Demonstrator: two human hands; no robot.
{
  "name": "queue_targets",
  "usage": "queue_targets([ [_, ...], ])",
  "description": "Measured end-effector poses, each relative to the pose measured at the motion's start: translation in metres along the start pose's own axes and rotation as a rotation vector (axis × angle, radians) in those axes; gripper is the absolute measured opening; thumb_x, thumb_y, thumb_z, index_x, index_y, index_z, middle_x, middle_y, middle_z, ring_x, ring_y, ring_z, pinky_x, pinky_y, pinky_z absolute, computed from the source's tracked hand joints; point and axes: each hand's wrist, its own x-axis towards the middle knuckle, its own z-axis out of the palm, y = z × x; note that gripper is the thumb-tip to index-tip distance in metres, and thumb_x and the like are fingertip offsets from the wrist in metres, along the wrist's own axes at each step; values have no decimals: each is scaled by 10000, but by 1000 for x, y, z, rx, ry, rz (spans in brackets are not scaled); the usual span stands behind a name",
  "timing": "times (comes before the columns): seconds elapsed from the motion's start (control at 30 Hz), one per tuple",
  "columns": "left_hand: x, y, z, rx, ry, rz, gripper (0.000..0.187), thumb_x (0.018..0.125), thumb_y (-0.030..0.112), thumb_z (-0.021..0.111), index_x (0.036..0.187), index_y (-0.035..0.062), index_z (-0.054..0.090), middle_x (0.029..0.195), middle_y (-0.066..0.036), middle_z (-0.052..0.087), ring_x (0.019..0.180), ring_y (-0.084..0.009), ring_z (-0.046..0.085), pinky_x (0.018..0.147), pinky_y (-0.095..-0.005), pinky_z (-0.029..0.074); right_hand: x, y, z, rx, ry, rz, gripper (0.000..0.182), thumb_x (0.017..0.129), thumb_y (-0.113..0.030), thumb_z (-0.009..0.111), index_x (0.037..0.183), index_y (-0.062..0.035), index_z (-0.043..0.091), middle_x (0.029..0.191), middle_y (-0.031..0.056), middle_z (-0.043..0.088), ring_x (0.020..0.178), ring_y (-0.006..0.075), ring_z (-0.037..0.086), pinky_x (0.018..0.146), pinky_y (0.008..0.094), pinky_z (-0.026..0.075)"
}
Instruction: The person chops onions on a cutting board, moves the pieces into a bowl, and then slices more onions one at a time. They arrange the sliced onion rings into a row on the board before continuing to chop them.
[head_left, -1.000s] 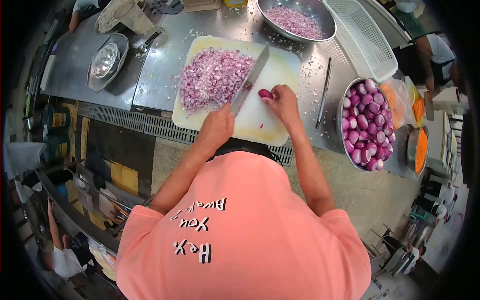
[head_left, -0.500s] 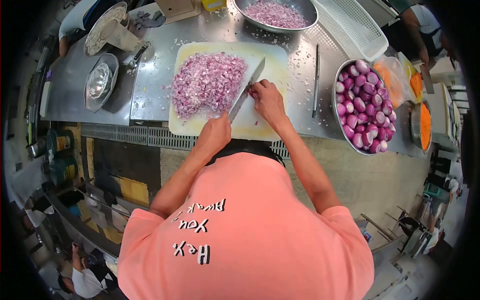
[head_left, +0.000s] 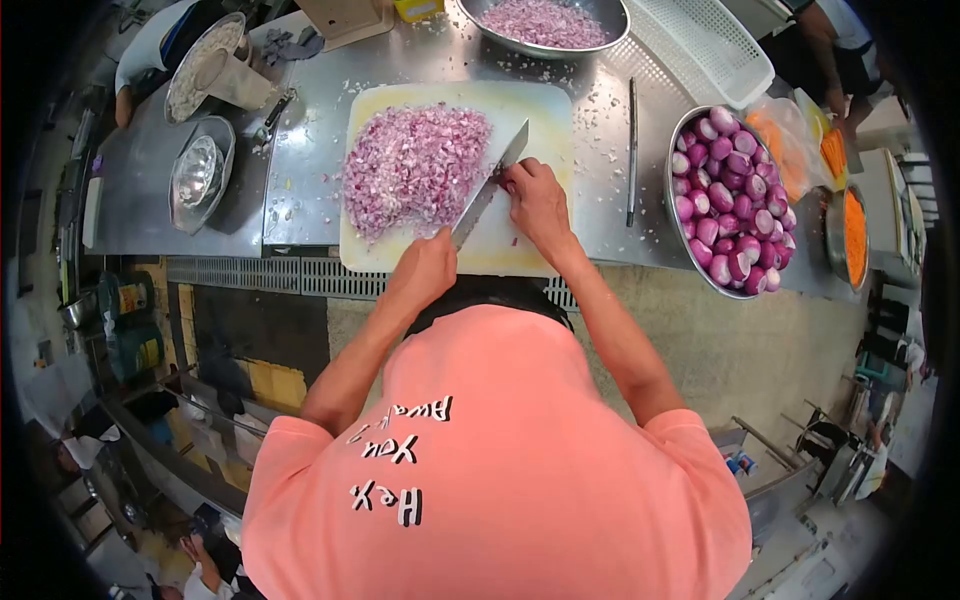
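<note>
My left hand [head_left: 425,268] is closed round the handle of a large kitchen knife [head_left: 478,203]. The blade slants up and to the right across the cutting board [head_left: 545,105]. Against the blade's right side, my right hand [head_left: 538,198] has its fingers bunched on a small piece of red onion, mostly hidden by the fingers and the knife. A wide heap of chopped red onion [head_left: 415,165] covers the board's left half, left of the blade. One tiny purple scrap lies on the board below my right hand.
A bowl of peeled red onions [head_left: 735,205] stands right, past a thin dark rod [head_left: 632,150]. Behind the board are a bowl of chopped onion [head_left: 545,25] and a white perforated basket [head_left: 715,50]. A bowl of shredded orange food [head_left: 855,240] sits far right. Other people stand nearby.
The whole view has shifted slightly. Both hands stay nearly in place, with the knife and the right hand's fingers still close together at the heap's right edge.
</note>
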Motion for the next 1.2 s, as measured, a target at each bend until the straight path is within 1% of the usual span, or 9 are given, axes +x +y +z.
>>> queue_targets([
  [0.27,3,-2,3,40,40,142,162,916,71,513,955,-84,535,644,-319,559,640,-498,586,578,-547,436,-2,4,-2,7,77,6,147,791,26,590,919,-45,606,909,122,567,869,339,560,726,443,496],
  [0.33,-6,8,-4,27,26,127,149,902,56,514,936,-89,527,623,-313,551,606,-492,578,557,-545,430,-6,4,2,17,110,-5,156,783,26,601,922,-43,611,914,121,571,859,340,564,728,442,497],
  [0.43,0,-6,5,83,15,156,125,890,42,513,912,-81,517,615,-305,549,593,-487,575,555,-545,429,-9,2,3,33,115,22,165,775,34,603,924,-37,612,918,125,581,856,343,567,729,439,497],
  [0.53,-8,10,-12,67,-20,147,107,880,32,514,892,-74,505,607,-296,549,588,-481,575,548,-543,427,-12,2,1,60,154,24,143,785,32,618,911,-35,623,908,131,598,864,347,589,740,435,494],
  [0.67,-6,-10,-2,95,-26,167,93,874,27,520,881,-64,506,601,-292,546,583,-478,573,544,-548,422,-19,3,9,67,164,51,150,784,36,615,915,-35,624,905,136,598,868,349,590,743,437,494],
  [0.73,-4,0,-12,104,-68,163,84,873,15,498,852,-66,490,616,-311,561,613,-488,593,569,-559,455,-17,9,10,52,208,26,141,788,40,610,907,-33,624,903,140,598,859,351,594,741,438,492],
  [0.93,-2,0,-15,130,-92,205,81,877,19,498,858,-60,487,608,-289,563,622,-484,595,572,-562,456,-21,7,7,101,196,47,161,777,66,573,917,-8,604,896,172,585,867,375,577,738,449,490],
  [1.03,-6,-3,-8,64,-88,183,75,876,15,498,855,-57,492,620,-282,573,622,-482,595,572,-559,457,-24,7,7,111,188,74,155,782,67,575,915,-7,603,896,174,583,857,381,576,735,451,486],
  [1.2,-5,1,-12,139,-96,228,68,875,13,504,854,-52,497,622,-283,574,617,-475,599,573,-555,460,-25,12,5,125,193,82,136,784,58,584,901,-8,606,899,168,590,840,382,581,725,454,487],
])
